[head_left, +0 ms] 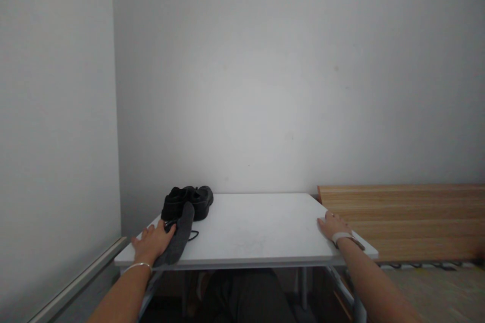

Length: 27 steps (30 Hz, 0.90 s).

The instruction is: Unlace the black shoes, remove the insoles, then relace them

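Note:
A white table (pixel 253 232) stands in front of me against a grey wall. My left hand (pixel 152 243) lies flat on the table's left front corner, fingers spread, touching a grey cloth (pixel 179 237) that hangs over the front edge. Behind the cloth sits a pair of black shoes (pixel 188 202) with a loose lace. My right hand (pixel 331 225) rests flat and open on the table's right edge, with a white band on the wrist. Neither hand holds anything.
A low wooden board or bench (pixel 409 217) stands to the right of the table along the wall. A second wall closes the left side. My legs show under the table (pixel 242 295).

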Each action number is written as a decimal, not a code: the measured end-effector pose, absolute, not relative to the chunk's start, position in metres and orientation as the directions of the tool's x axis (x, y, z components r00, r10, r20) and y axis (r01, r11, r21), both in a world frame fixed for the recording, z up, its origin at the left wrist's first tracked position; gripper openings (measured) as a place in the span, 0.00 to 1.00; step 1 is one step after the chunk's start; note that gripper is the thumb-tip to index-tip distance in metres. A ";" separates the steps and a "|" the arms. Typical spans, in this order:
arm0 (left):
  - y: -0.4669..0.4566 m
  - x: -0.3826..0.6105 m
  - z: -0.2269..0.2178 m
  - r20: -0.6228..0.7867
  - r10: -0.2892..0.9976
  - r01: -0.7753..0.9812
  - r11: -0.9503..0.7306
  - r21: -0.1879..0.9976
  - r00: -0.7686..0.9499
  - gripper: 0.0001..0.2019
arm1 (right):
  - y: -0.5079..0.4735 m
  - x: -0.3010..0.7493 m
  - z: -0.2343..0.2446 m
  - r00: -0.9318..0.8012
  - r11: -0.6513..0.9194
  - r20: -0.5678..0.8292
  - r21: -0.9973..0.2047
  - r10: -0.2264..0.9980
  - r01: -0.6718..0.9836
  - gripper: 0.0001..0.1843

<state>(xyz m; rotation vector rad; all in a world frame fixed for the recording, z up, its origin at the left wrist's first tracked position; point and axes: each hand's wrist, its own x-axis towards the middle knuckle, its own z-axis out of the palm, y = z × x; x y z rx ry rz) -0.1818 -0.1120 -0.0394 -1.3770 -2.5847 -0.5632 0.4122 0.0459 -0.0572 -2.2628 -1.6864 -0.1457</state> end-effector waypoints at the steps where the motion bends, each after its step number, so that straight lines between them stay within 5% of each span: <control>1: -0.112 -0.182 -0.040 0.313 0.765 0.825 0.505 0.252 -0.563 0.30 | 0.046 0.412 -0.057 0.300 -0.255 0.266 -0.190 0.916 0.948 0.25; 27: -0.111 -0.184 -0.041 0.335 0.759 0.829 0.497 0.255 -0.558 0.30 | 0.049 0.414 -0.060 0.295 -0.252 0.275 -0.183 0.915 0.950 0.24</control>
